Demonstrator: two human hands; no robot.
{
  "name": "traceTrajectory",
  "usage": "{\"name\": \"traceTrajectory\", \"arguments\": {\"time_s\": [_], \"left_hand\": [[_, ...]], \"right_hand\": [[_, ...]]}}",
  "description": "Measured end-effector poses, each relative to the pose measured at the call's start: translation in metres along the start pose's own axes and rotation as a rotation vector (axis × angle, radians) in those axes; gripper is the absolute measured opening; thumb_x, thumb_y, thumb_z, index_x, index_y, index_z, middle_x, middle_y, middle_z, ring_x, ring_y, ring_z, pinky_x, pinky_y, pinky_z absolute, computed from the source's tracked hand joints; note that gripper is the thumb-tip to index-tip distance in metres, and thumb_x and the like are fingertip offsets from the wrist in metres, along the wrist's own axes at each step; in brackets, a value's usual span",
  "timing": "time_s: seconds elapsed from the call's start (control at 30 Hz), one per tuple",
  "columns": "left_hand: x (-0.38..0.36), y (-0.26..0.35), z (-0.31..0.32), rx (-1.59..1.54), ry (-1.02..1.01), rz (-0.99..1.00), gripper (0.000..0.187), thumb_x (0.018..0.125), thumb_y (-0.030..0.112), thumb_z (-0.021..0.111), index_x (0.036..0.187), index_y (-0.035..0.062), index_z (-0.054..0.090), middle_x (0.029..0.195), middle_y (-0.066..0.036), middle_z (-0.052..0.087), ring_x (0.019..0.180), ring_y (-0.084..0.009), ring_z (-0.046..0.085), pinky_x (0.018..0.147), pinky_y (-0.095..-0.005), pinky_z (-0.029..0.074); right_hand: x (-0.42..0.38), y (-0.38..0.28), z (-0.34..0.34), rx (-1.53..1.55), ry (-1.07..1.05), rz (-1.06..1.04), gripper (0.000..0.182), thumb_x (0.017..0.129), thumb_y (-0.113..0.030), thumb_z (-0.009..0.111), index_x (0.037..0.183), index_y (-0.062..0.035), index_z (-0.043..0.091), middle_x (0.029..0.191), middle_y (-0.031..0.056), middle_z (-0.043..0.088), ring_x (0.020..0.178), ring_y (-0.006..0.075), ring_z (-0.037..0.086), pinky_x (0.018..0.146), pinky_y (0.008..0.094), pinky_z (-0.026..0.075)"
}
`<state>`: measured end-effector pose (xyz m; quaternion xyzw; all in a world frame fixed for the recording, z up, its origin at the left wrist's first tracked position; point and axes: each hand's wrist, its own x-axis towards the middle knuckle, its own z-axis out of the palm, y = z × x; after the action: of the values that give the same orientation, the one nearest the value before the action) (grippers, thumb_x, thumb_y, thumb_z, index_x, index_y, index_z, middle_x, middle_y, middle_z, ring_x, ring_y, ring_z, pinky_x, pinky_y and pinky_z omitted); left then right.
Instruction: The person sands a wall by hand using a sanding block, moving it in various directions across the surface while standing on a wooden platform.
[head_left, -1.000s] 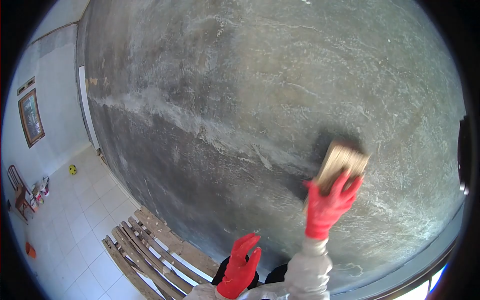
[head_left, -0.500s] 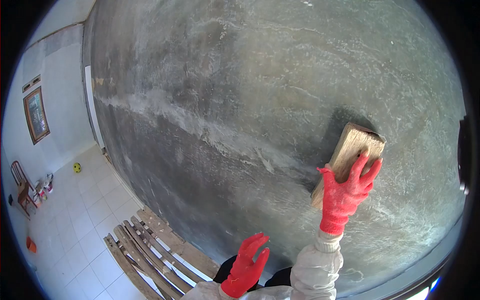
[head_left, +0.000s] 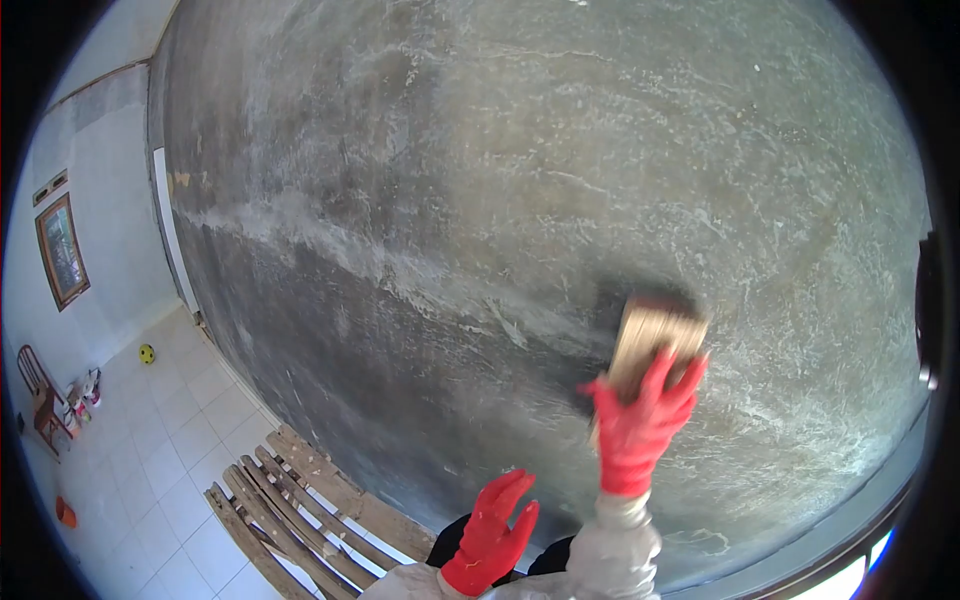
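Note:
A wooden block point(head_left: 640, 345), blurred by motion, lies flat against the grey plastered wall point(head_left: 480, 180). My right hand point(head_left: 645, 425), in a red glove with bare fingertips, presses on the block's face and grips it, thumb at its left edge. Lower and to the left, my left hand point(head_left: 493, 532), gloved in the same red, is raised near the wall with its fingers apart and nothing in it.
Wooden slats point(head_left: 310, 510) of a bench or platform stand at the lower left above a white tiled floor point(head_left: 150, 480). Farther off are a chair point(head_left: 45, 410), a yellow ball point(head_left: 147, 354), an orange pot point(head_left: 66, 513) and a window point(head_left: 63, 250).
My right hand and the wooden block have moved left and down across the wall. My left hand has hardly moved, and the view has shifted slightly.

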<state>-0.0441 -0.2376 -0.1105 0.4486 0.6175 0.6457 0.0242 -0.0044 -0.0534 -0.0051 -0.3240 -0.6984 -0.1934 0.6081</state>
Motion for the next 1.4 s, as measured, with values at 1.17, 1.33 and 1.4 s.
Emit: {"name": "traceTrajectory", "arguments": {"time_s": [1.17, 1.33, 1.4], "left_hand": [[0.056, -0.162, 0.066, 0.430, 0.333, 0.142, 0.116, 0.067, 0.029, 0.080, 0.149, 0.0058, 0.001, 0.137, -0.035, 0.034, 0.111, -0.0539, 0.047, 0.086, -0.0576, 0.044], [0.193, -0.031, 0.002, 0.520, 0.596, 0.397, 0.101, 0.069, 0.033, 0.081, 0.147, 0.0063, 0.023, 0.141, -0.033, 0.032, 0.117, -0.0505, 0.044, 0.093, -0.0549, 0.040], [0.224, -0.009, -0.013, 0.496, 0.633, 0.438, 0.098, 0.069, 0.034, 0.081, 0.146, 0.0069, 0.027, 0.141, -0.033, 0.032, 0.117, -0.0501, 0.044, 0.094, -0.0546, 0.039]], "right_hand": [[-0.072, 0.053, -0.035, 0.191, -0.146, -0.015, 0.045, 0.092, -0.026, 0.063, 0.131, -0.0041, 0.054, 0.129, 0.0261, 0.053, 0.115, 0.0450, 0.052, 0.094, 0.0535, 0.043], [-0.024, 0.068, -0.042, 0.085, 0.051, -0.044, 0.044, 0.088, -0.025, 0.069, 0.126, -0.0051, 0.058, 0.125, 0.0264, 0.054, 0.110, 0.0432, 0.055, 0.090, 0.0507, 0.045], [-0.010, 0.070, -0.036, 0.052, 0.114, -0.043, 0.043, 0.089, -0.028, 0.068, 0.125, -0.0044, 0.060, 0.125, 0.0263, 0.055, 0.110, 0.0433, 0.055, 0.090, 0.0509, 0.045]]}}
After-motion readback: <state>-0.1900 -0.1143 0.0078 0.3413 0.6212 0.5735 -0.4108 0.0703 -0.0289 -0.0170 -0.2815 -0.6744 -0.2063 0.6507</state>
